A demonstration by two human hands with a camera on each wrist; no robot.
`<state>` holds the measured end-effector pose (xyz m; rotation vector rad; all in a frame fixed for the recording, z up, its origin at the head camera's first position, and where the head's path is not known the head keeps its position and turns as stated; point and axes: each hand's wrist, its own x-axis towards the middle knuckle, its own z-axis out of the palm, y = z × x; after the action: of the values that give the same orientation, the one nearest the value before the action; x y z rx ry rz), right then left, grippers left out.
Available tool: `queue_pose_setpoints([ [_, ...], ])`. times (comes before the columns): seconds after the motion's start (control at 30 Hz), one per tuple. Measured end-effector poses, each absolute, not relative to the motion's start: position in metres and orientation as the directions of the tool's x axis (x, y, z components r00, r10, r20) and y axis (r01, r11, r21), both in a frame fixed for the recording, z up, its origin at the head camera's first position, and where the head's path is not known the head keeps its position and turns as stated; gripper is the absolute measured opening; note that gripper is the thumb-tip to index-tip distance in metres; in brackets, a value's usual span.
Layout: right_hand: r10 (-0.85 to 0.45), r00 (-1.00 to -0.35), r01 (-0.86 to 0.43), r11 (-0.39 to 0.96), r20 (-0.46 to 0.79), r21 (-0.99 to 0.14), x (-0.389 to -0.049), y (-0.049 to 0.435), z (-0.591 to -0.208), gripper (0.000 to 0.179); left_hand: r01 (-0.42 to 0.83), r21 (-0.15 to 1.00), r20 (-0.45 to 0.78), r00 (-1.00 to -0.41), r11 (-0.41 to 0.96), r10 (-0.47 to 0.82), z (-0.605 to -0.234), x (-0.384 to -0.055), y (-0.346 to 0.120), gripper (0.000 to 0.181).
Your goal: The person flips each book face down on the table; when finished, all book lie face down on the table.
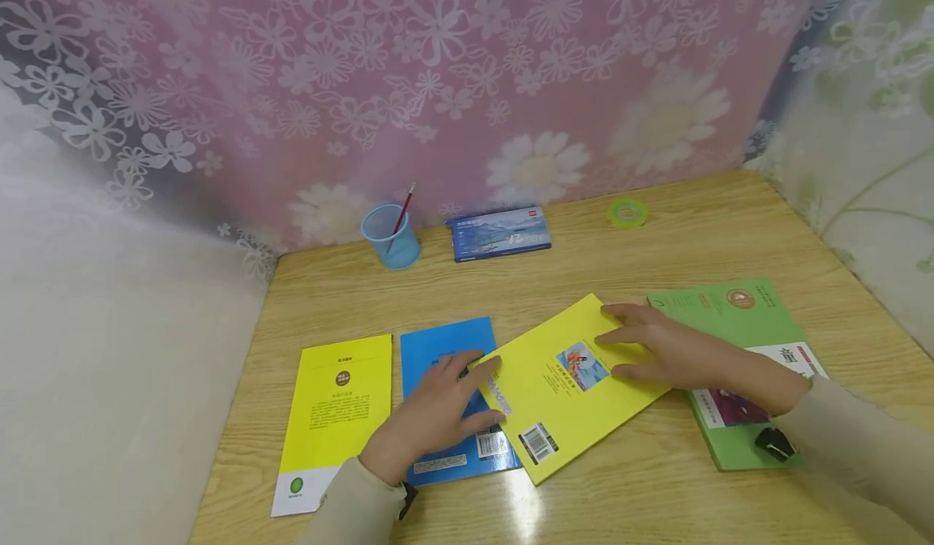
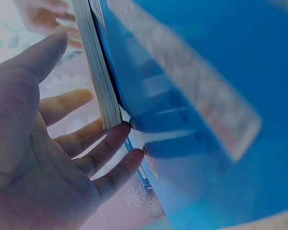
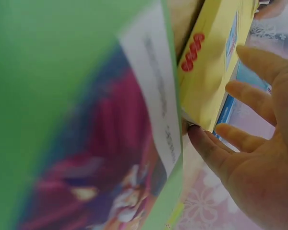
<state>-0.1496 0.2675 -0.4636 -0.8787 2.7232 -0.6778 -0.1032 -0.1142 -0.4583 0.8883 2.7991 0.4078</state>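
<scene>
A yellow book (image 1: 562, 399) with a small picture and a barcode lies slanted, its left corner overlapping a blue book (image 1: 445, 334). My left hand (image 1: 438, 403) touches its left edge with spread, fairly straight fingers. In the left wrist view, the fingertips meet the edge of its page block (image 2: 97, 67) beside the blue cover. From the other side my right hand (image 1: 660, 346) reaches over the yellow book's right part, fingers spread and extended. The right wrist view shows the book's spine (image 3: 194, 52) with red round marks, a fingertip at its lower corner. Undersides are hidden.
Another yellow book (image 1: 346, 415) with a white lower band lies at left. Green books (image 1: 700, 318) lie at right, under my right forearm. Along the back stand a blue mesh cup (image 1: 397, 249) with a pencil, a flat blue box (image 1: 499, 234) and a green-yellow tape roll (image 1: 627, 212).
</scene>
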Motion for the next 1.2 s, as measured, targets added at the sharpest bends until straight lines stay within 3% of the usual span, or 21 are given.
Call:
queue_pose_setpoints([
  [0.23,-0.613,-0.788,-0.533,0.723,-0.053,-0.439,-0.118,0.277,-0.464,0.069,0.526,0.304,-0.097,-0.813,0.795,0.575,-0.457,-0.116,-0.115,0.078],
  [0.47,-0.629,-0.777,-0.587,0.711,0.021,-0.387,-0.105,0.283,-0.469,0.061,0.548,0.288,-0.087,-0.802,0.785,0.591,-0.458,-0.121,-0.116,0.06],
  [0.67,-0.636,-0.771,-0.599,0.708,0.03,-0.374,-0.107,0.285,-0.469,0.058,0.57,0.24,-0.087,-0.793,0.786,0.602,-0.457,-0.118,-0.116,0.057],
  [1.2,-0.678,-0.729,-0.6,0.698,-0.093,-0.39,-0.131,0.288,-0.462,0.06,0.625,0.116,-0.089,-0.767,0.772,0.635,-0.449,-0.104,-0.107,0.057],
])
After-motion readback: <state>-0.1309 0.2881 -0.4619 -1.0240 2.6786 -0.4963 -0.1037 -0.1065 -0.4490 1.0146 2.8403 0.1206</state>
